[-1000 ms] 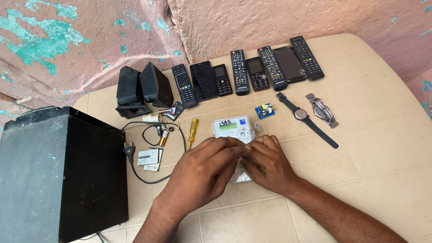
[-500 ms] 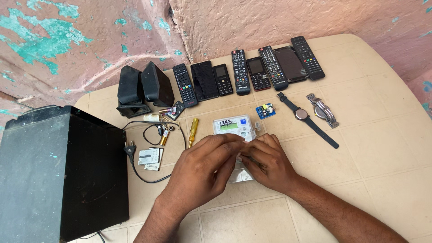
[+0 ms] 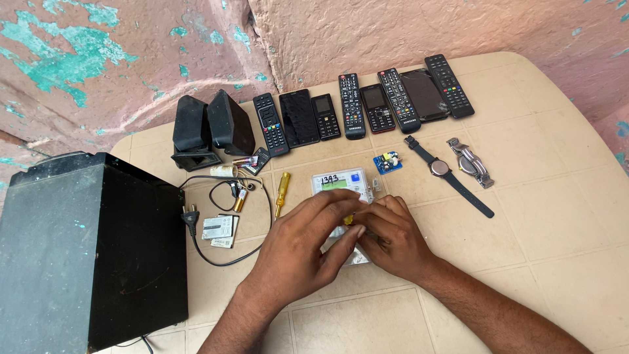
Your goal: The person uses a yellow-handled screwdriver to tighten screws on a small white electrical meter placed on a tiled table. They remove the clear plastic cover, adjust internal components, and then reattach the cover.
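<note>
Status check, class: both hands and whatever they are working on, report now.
Left hand and right hand together over a small clear packet. Yellow bit between fingertips. White meter just behind. Screwdriver lies beside.

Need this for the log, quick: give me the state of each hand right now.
Left hand: fingers curled, pinching a small yellow-tipped item over the white device.
Right hand: closed on the same item; exact grip hidden.

Remotes and phones (image 3: pixel 354 105) line the table's (image 3: pixel 563 216) far edge, speakers (image 3: pixel 211 129) to their left, watches (image 3: pixel 458 167) right.
</note>
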